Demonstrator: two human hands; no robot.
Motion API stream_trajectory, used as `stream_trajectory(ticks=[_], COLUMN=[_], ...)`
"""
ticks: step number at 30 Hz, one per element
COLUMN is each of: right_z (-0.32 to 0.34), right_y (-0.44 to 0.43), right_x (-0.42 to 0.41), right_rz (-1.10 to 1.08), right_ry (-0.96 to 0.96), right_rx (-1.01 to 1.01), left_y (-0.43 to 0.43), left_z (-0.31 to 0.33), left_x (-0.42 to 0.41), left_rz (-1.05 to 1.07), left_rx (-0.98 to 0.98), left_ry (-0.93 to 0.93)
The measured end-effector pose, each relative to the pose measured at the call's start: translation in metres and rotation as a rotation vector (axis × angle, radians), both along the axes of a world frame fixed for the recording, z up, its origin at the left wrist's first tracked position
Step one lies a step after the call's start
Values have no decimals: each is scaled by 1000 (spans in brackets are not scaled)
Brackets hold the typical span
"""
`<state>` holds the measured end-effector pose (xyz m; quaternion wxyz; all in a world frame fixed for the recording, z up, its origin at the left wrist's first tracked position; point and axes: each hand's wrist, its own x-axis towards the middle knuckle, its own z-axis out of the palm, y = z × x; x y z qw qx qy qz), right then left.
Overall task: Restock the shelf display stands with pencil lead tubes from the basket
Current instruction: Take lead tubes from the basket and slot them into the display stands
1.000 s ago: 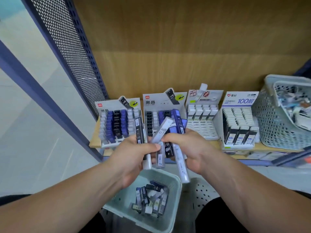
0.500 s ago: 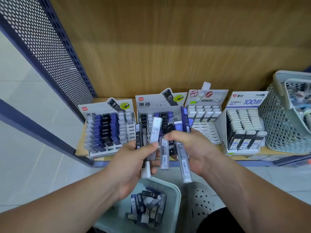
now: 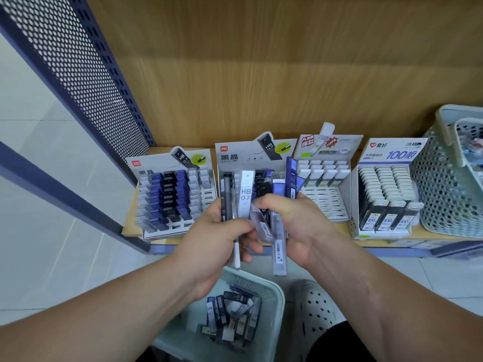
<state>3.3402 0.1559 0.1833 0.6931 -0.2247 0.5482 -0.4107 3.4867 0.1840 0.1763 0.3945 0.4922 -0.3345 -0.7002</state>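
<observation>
Both hands [image 3: 217, 231] [image 3: 290, 220] raised, gripping lead tubes [image 3: 245, 198] w/ fingers curled.

Both forearms reach forward and meet above the basket [image 3: 274, 304]. The left hand [image 3: 214, 239] is curled around several tubes [image 3: 245, 197], thumb on top. The right hand [image 3: 295, 220] grips more, fingers [image 3: 264, 205] bent inward, knuckles touching the left.

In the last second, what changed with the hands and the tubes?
The white HB 0.7 tube went from slanted to upright, gripped in the left hand. The right hand still clutches its bundle of tubes. Nothing was released; display stands and basket are unchanged.
</observation>
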Motion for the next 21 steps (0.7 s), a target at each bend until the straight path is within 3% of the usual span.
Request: stream_trajectory(ticks=[9,21], right_z=[3,-4], right_y=[2,1], right_x=[4,-4], right_rz=[-12,105], right_ry=[89,170], right_rx=[-167,-124], left_y=[-8,-19], left_z=[3,-15], left_x=[6,12], left_rz=[46,133], left_rx=[127,59], left_ry=[146,-14])
